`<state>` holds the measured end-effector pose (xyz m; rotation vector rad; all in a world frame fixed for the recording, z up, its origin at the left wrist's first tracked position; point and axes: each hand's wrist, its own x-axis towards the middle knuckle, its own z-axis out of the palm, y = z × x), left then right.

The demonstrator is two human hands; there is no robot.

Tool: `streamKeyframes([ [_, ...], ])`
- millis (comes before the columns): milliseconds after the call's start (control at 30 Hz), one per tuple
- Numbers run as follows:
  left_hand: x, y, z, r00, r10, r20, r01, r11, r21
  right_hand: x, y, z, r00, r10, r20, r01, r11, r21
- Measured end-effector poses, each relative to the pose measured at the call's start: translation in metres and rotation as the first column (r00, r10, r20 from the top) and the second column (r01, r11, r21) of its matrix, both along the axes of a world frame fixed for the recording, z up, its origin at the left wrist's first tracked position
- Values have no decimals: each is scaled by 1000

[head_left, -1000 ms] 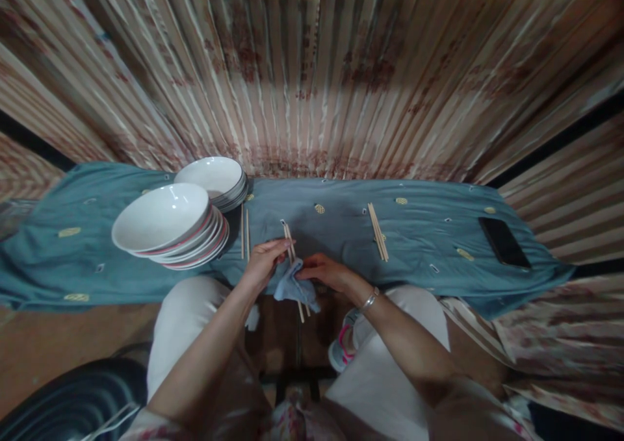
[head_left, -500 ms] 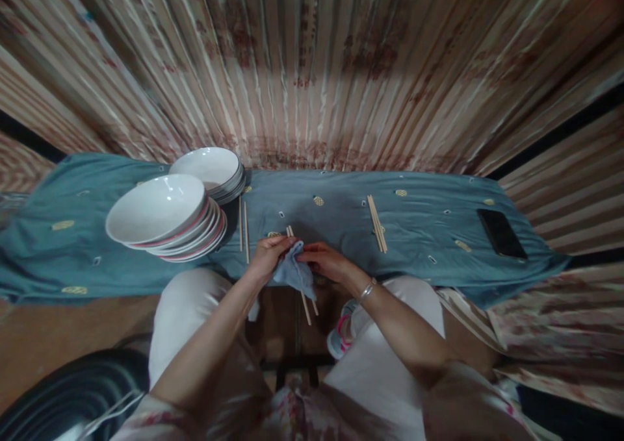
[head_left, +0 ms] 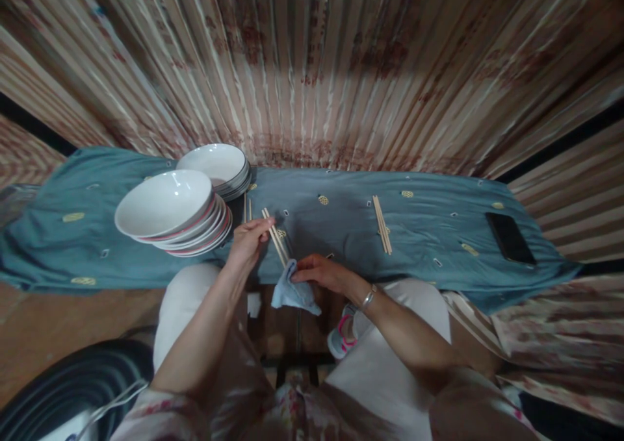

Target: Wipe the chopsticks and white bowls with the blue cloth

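Observation:
My left hand (head_left: 249, 241) is closed, pinching a pair of wooden chopsticks (head_left: 278, 241) near their upper end. Their lower ends run into a light blue cloth (head_left: 294, 293), which hides them. My right hand (head_left: 322, 272) is closed on that cloth, gripping it around the chopsticks over the table's near edge. Partly covered by my left hand, another pair of chopsticks (head_left: 247, 208) lies on the tablecloth beside the bowls. A small bundle of chopsticks (head_left: 382, 225) lies to the right.
On the left of the blue-green tablecloth (head_left: 336, 223) stand a stack of white bowls with red bands (head_left: 166, 204) and a dark-rimmed stack (head_left: 214, 163). A black phone (head_left: 509, 238) lies at the right end. Behind hangs a pleated curtain (head_left: 302, 71).
My left hand has moved left and up with the chopsticks. The cloth in my right hand has slid down to their lower ends, which no longer show below it.

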<state>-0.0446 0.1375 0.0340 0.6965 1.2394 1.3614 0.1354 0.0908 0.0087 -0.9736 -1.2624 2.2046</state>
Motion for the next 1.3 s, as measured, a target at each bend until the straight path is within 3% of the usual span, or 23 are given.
streamKeyframes([
  [200,-3,3,4,997,59,45,-59,998,11,4,-5,5,999,46,12,-45,998,-50],
  [333,0,1,4,997,-39,66,41,999,-28,6,-3,5,999,31,16,-31,998,-51],
  [767,25,-18,-6,943,-305,130,322,937,-133,6,19,-2,973,-228,-29,224,968,-117],
  [967,26,-18,-7,961,-225,161,247,960,-134,3,19,-3,962,-271,-30,265,955,-130],
  [1300,5,-3,1,992,-50,113,59,995,-80,8,5,-2,995,-89,44,94,986,-134],
])
